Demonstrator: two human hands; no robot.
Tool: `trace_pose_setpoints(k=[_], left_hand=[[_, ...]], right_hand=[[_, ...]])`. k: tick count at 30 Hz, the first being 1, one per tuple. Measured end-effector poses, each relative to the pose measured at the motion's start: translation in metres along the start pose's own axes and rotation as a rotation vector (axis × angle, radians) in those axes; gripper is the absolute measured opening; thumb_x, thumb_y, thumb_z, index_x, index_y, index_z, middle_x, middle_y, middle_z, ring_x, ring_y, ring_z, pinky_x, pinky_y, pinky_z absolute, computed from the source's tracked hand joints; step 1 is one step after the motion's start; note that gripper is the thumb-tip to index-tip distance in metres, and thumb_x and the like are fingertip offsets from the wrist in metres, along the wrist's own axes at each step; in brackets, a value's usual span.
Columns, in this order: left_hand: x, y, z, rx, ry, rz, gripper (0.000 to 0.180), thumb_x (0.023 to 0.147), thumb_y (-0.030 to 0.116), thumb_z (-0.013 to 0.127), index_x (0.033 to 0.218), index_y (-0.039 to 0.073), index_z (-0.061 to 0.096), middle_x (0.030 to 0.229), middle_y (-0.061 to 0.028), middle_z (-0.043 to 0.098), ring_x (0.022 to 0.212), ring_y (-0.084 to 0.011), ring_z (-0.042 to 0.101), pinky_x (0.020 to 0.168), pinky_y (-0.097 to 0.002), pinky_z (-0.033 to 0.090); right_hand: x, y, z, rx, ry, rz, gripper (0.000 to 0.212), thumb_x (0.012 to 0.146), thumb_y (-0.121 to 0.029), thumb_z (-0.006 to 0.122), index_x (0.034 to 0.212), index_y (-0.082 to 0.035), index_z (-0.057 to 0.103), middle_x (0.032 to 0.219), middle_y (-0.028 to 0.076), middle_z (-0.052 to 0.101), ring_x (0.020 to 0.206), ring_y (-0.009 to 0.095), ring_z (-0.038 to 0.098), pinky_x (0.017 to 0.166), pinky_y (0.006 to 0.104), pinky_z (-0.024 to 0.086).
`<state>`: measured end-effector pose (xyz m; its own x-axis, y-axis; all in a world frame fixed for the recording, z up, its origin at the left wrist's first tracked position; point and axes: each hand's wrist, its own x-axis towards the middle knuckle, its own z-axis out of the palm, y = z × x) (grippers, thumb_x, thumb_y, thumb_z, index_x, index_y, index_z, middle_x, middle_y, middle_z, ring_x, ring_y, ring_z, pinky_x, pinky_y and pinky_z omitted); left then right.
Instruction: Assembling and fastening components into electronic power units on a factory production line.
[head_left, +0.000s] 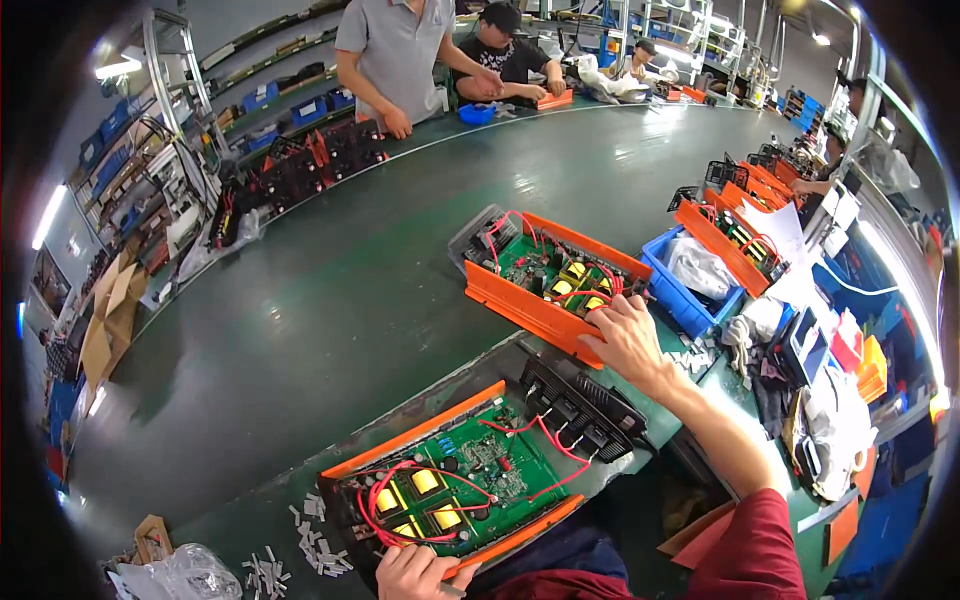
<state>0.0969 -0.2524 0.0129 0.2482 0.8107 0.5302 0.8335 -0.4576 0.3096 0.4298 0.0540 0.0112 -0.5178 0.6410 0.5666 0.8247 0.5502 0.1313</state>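
Note:
Right in front of me lies an open electronics unit (530, 462): a green circuit board with yellow transformers and red wires between two orange side panels. Its black end plate (585, 410) hangs on the red wires at the right end. My left hand (415, 574) grips its near left corner, by the orange panel. Farther off, a second open electronics unit (540, 318) of the same build sits on the green bench, a dark end plate at its far left. My right hand (628, 338) is closed round the right end of its near orange panel.
Small grey-white pieces (318, 540) lie scattered left of the near unit. A blue bin (690, 285) with a plastic bag stands right of the far one. More orange units (730, 235) line the bench's right side. Several people (400, 60) are at the far edge.

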Motion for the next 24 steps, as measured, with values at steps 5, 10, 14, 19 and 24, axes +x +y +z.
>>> trace_pose_setpoints(k=[5,10,14,19,24], left_hand=[[-0.005,0.005,0.002,0.052,0.068,0.001,0.042,0.092,0.037,0.074,0.065,0.009,0.061,0.062,-0.0074,0.047,0.059,-0.0245,0.052,0.057,-0.0351,0.040],[-0.021,-0.002,0.019,0.035,0.048,-0.065,0.036,0.073,0.032,0.087,0.059,0.014,0.060,0.060,-0.0024,0.045,0.052,-0.0228,0.049,0.049,-0.0349,0.035],[-0.007,0.002,0.024,0.081,0.132,-0.081,0.036,0.073,0.028,0.087,0.063,0.014,0.056,0.063,-0.0021,0.044,0.056,-0.0230,0.049,0.050,-0.0345,0.038],[-0.007,-0.006,0.029,0.086,0.102,-0.176,0.031,0.070,0.026,0.089,0.068,0.013,0.061,0.066,-0.0011,0.047,0.059,-0.0200,0.053,0.053,-0.0321,0.042],[-0.007,0.009,-0.012,0.055,0.244,-0.268,0.020,0.074,0.023,0.086,0.084,0.012,0.073,0.072,-0.0005,0.059,0.058,-0.0193,0.053,0.052,-0.0326,0.041]], right_hand=[[0.000,-0.001,0.003,0.135,-0.064,0.050,0.026,0.078,-0.028,0.079,0.089,-0.008,0.067,0.079,0.006,0.070,0.084,0.023,0.066,0.082,0.0379,0.044],[-0.014,-0.018,-0.008,0.132,-0.093,0.151,0.022,0.078,-0.026,0.078,0.090,-0.008,0.071,0.079,0.010,0.070,0.079,0.030,0.068,0.076,0.0443,0.050],[-0.024,-0.013,-0.027,0.121,-0.116,0.193,0.025,0.081,-0.022,0.078,0.100,-0.008,0.070,0.080,0.013,0.070,0.070,0.034,0.066,0.065,0.0439,0.053],[-0.037,-0.048,-0.059,0.135,-0.029,0.146,0.022,0.089,-0.004,0.070,0.111,-0.003,0.067,0.093,0.010,0.067,0.087,0.029,0.063,0.089,0.0416,0.047],[-0.091,-0.088,-0.091,0.287,-0.043,0.071,0.033,0.079,0.004,0.078,0.109,-0.004,0.067,0.099,0.012,0.067,0.095,0.031,0.063,0.088,0.0445,0.049]])
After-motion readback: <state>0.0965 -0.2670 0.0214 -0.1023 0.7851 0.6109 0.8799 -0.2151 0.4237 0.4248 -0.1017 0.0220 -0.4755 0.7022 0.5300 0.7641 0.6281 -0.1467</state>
